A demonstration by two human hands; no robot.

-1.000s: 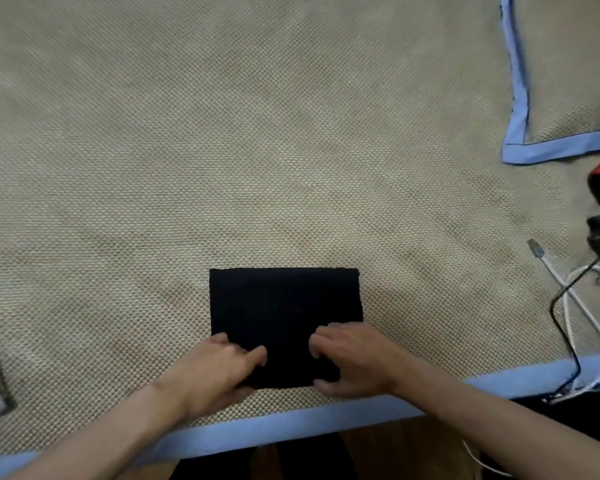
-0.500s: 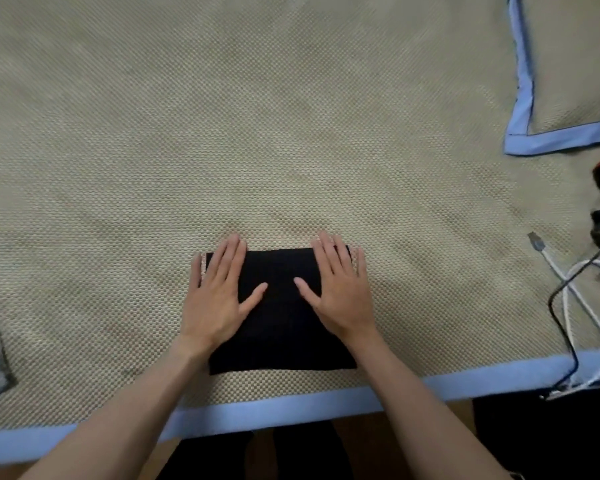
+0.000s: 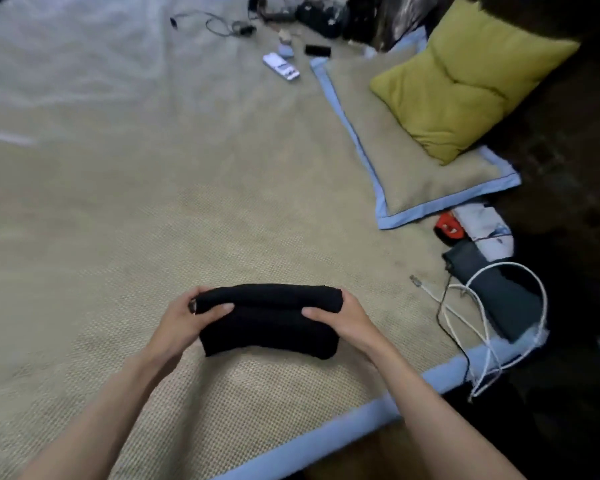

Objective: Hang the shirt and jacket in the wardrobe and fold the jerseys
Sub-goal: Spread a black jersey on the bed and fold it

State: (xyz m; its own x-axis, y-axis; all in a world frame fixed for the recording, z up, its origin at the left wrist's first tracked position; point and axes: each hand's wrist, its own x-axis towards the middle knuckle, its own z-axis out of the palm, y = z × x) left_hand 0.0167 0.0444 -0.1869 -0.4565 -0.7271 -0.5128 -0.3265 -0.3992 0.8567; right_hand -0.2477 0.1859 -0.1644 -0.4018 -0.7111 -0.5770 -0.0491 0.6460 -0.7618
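A black jersey (image 3: 267, 320), folded into a thick small bundle, is lifted just above the woven beige mat (image 3: 187, 220). My left hand (image 3: 184, 320) grips its left end, thumb on top. My right hand (image 3: 343, 318) grips its right end the same way. The bundle sags slightly in the middle between the two hands. No shirt, jacket or wardrobe shows in this view.
A smaller blue-edged mat (image 3: 430, 181) with a yellow-green pillow (image 3: 465, 77) lies at the right. White and black cables (image 3: 482, 323), a dark pouch (image 3: 492, 289) and a red object (image 3: 447, 228) sit by the mat's right edge. A phone-like device (image 3: 280, 66) and small items lie at the back.
Both hands went from pressing flat on the folded jersey to gripping its ends and lifting it off the mat. The view has tilted up, showing the pillow and far clutter.
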